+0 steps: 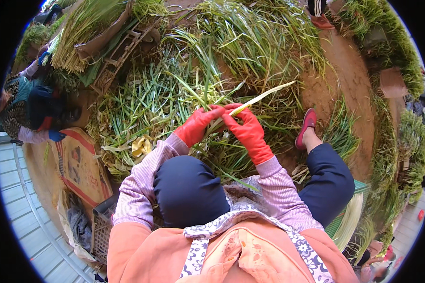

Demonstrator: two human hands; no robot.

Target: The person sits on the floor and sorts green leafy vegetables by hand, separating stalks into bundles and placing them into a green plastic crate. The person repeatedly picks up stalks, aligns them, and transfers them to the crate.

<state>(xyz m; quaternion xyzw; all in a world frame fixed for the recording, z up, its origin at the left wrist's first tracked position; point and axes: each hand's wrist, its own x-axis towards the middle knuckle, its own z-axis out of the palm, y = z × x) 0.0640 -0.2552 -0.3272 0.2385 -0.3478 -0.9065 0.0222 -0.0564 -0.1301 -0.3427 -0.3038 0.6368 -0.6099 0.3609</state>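
Observation:
My left hand, in a red rubber glove, pinches a leafy green stalk between thumb and fingers. Close beside it, nearly touching, my right hand in a matching glove grips the pale stem of the plant, which slants up to the right. Both hands are above a broad heap of long green leaves on the ground. A yellowish crumpled piece lies on the heap, left of my left hand. Some fingers are hidden behind the stalks.
A cart frame stands upper left beside bundled stalks. At left, a co-worker's blue-gloved hand touches a printed sack. A plastic crate is lower left; pale stems lie on a green basket at right. Another person's shoe shows at top.

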